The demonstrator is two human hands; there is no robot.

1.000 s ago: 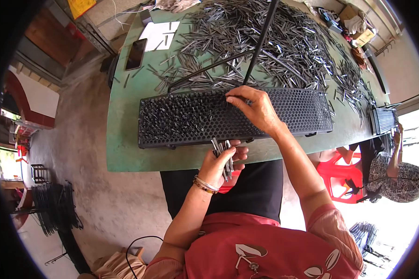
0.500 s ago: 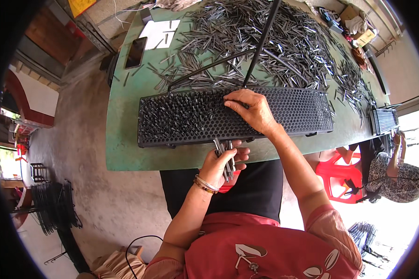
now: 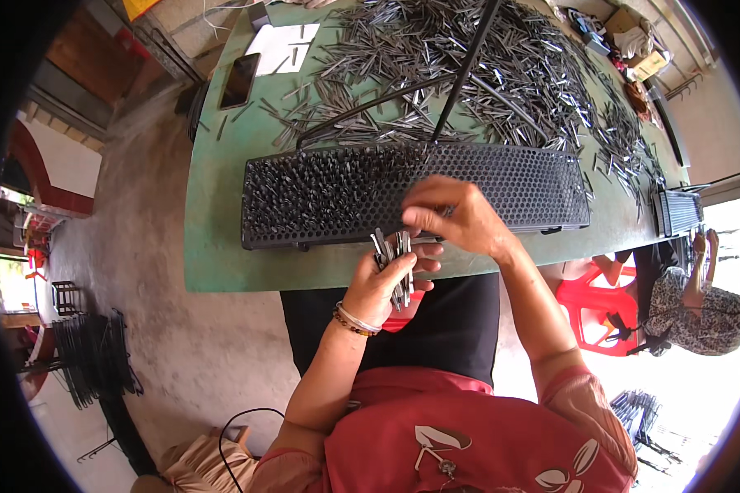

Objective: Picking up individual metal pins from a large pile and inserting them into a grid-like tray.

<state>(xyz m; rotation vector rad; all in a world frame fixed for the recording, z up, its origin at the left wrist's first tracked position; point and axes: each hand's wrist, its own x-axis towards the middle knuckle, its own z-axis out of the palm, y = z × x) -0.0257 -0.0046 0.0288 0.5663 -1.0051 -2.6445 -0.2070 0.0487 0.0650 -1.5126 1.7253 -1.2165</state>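
My left hand [image 3: 378, 283] is closed round a bundle of thin dark metal strips [image 3: 400, 267], held just in front of the table edge with their ends fanning upward. My right hand [image 3: 462, 220] hovers over the near side of a long black perforated rack [image 3: 501, 185], its thumb and forefinger apart and curved toward the bundle. No strip shows between them. The rack lies across the table with rows of round holes. Its left half is packed with upright dark strips [image 3: 304, 193]; bare holes show on the right. My right hand covers part of the middle.
A large heap of loose strips [image 3: 469, 82] spreads over the green table [image 3: 222, 185] behind the rack. Black rods [image 3: 464, 78] rise above the rack. A phone [image 3: 240, 80] and white paper [image 3: 284, 48] lie far left. At right are a red chair [image 3: 596, 308] and another person [image 3: 699, 304].
My right hand has drawn back from the rack's holes toward me and slightly right, its fingers parting. My left hand still holds the bundle, and the view has shifted slightly.
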